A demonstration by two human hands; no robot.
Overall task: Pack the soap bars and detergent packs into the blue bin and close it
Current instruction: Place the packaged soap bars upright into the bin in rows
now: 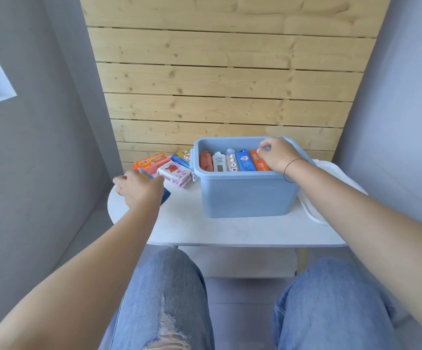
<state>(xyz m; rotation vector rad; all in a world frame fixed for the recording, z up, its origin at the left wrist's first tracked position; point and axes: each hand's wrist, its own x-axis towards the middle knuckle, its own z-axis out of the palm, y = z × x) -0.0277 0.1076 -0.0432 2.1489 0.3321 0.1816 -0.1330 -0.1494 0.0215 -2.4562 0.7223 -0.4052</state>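
Observation:
The open blue bin [247, 195] stands on a small white table [217, 231]. Several packs stand upright in a row inside it. My right hand [278, 154] reaches into the bin's right end, fingers pinched on the orange pack [259, 161] there. Left of the bin lie an orange soap pack [151, 162], a pink-and-white pack [177, 174] and a blue-green pack [182, 157]. My left hand [139, 188] is closed around a blue-and-yellow pack [165, 195], mostly hidden under the hand.
The bin's white lid [328, 178] lies on the table to the right of the bin. A wooden slat wall rises behind the table. Grey walls close in on both sides. My knees in jeans are below the table's front edge.

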